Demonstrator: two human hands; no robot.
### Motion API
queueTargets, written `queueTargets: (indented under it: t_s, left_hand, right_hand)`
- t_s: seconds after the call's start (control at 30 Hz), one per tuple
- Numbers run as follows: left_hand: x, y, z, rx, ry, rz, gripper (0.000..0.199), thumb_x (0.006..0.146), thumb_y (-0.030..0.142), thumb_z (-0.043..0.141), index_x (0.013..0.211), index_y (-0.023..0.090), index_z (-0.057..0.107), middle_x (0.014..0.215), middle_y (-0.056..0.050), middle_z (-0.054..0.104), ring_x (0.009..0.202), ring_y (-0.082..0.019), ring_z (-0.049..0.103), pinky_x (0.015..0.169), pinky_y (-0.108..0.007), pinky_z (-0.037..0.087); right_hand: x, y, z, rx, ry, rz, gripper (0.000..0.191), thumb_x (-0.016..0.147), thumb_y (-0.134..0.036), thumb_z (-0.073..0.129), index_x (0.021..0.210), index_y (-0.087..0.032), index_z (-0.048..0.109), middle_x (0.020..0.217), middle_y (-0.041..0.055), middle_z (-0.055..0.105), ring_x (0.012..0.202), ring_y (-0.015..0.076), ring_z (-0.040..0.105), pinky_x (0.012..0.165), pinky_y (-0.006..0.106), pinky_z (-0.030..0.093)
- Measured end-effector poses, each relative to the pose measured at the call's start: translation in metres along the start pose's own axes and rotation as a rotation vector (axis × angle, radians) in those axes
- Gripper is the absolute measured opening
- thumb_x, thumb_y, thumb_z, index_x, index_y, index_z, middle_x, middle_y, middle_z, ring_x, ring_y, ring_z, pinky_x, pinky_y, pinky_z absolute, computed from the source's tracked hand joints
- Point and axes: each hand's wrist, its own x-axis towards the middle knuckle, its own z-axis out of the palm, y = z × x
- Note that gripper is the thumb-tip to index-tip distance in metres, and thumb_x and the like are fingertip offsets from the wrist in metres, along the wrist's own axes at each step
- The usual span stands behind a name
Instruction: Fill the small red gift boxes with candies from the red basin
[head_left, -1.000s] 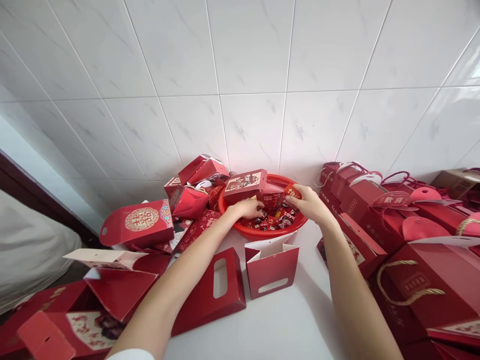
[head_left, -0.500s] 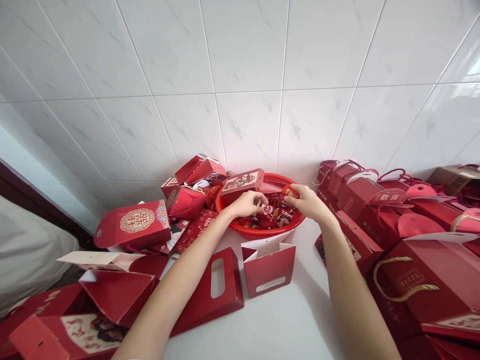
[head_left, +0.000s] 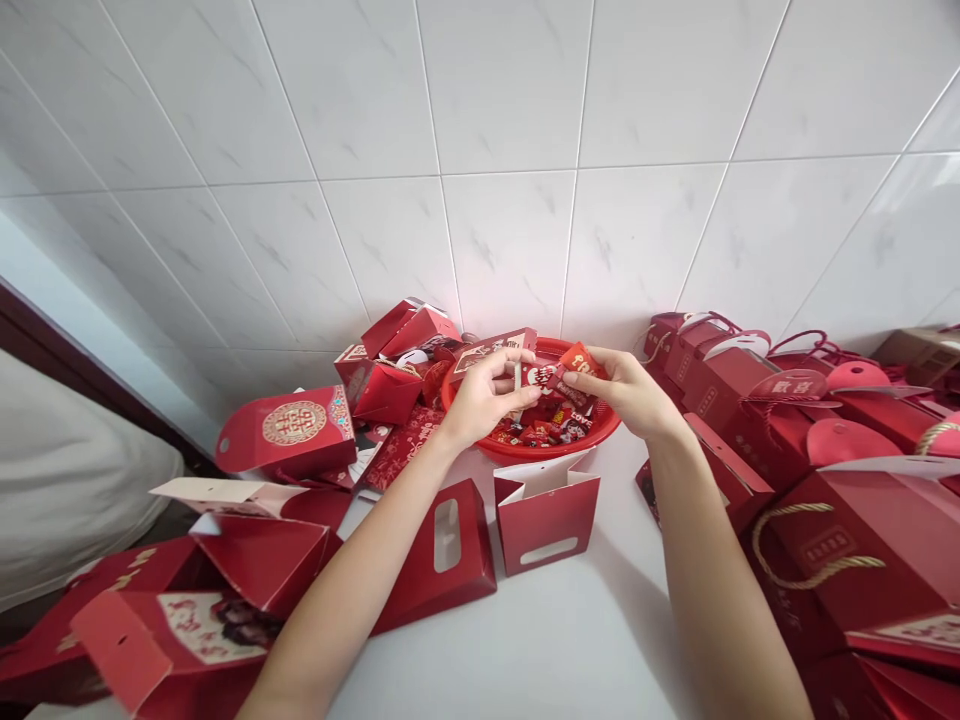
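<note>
Over a red plastic basket (head_left: 600,436) of wrapped candies (head_left: 541,433), my two hands are close together. My left hand (head_left: 491,393) is closed on a small red-and-white candy packet (head_left: 538,376). Between thumb and fingers, my right hand (head_left: 628,392) pinches red candy packets (head_left: 577,362); how many is unclear. The packets of both hands nearly touch or overlap. In front of the basket an upright red gift box (head_left: 547,522) stands with its top open. Left of it lies another red box (head_left: 469,565) with an oval cut-out, partly behind my left forearm.
Red gift boxes with rope handles (head_left: 814,540) crowd the right side. More red boxes (head_left: 292,430) are heaped on the left, one leaning over the basket. A white tiled wall (head_left: 510,240) rises behind the white tabletop (head_left: 592,640). Pale cloth (head_left: 75,480) shows at far left.
Both hands have lifted packets up from the candies in the basket and drawn nearer each other. The camera view has shifted slightly, so the scene sits a little further right.
</note>
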Motion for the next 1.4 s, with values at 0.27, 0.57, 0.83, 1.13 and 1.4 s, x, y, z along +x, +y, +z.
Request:
queueTargets:
  t_s: [0.27, 0.57, 0.83, 1.13, 1.4]
  left_hand:
    - [-0.054, 0.057, -0.026, 0.317, -0.429, 0.002, 0.018, 0.085, 0.038, 0.071, 0.085, 0.022, 0.078, 0.119, -0.007, 0.069, 0.111, -0.024, 0.065, 0.091, -0.030, 0.054]
    - [-0.054, 0.036, -0.011, 0.455, -0.434, -0.074, 0.020, 0.081, 0.026, 0.070, 0.097, 0.020, 0.080, 0.099, -0.005, 0.076, 0.091, -0.023, 0.070, 0.078, -0.026, 0.054]
    - [-0.058, 0.042, -0.014, 0.512, -0.452, -0.080, 0.043, 0.068, 0.024, 0.076, 0.110, 0.024, 0.075, 0.096, 0.000, 0.071, 0.079, -0.019, 0.066, 0.064, -0.023, 0.049]
    - [-0.055, 0.035, -0.019, 0.444, -0.485, -0.110, 0.060, 0.064, 0.019, 0.077, 0.124, 0.024, 0.069, 0.112, -0.001, 0.072, 0.093, -0.022, 0.068, 0.075, -0.025, 0.052]
    - [-0.051, 0.033, -0.021, 0.378, -0.506, -0.160, 0.052, 0.065, 0.018, 0.076, 0.116, 0.021, 0.072, 0.109, -0.002, 0.072, 0.083, -0.018, 0.066, 0.065, -0.022, 0.050]
  right_hand:
    - [-0.033, -0.031, -0.018, -0.130, 0.172, -0.180, 0.031, 0.079, -0.050, 0.075, 0.089, -0.020, 0.070, 0.082, 0.0050, 0.069, 0.078, 0.0221, 0.064, 0.070, 0.034, 0.053]
    - [-0.060, -0.058, -0.013, -0.583, -0.169, -0.191, 0.024, 0.089, -0.044, 0.063, 0.086, -0.021, 0.070, 0.079, 0.0046, 0.067, 0.073, 0.0188, 0.059, 0.064, 0.029, 0.048]
    - [-0.062, -0.058, 0.001, -0.830, -0.284, -0.247, 0.020, 0.096, -0.028, 0.048, 0.091, -0.021, 0.066, 0.073, 0.0017, 0.063, 0.061, 0.0137, 0.050, 0.055, 0.026, 0.038]
    - [-0.054, -0.047, 0.023, -0.859, -0.419, -0.261, 0.019, 0.095, -0.016, 0.043, 0.082, -0.020, 0.055, 0.081, 0.0037, 0.062, 0.068, 0.0150, 0.052, 0.060, 0.027, 0.038]
    - [-0.050, -0.048, 0.026, -0.780, -0.321, -0.315, 0.019, 0.093, -0.016, 0.046, 0.075, -0.020, 0.051, 0.071, -0.0003, 0.055, 0.062, 0.0122, 0.042, 0.057, 0.025, 0.032]
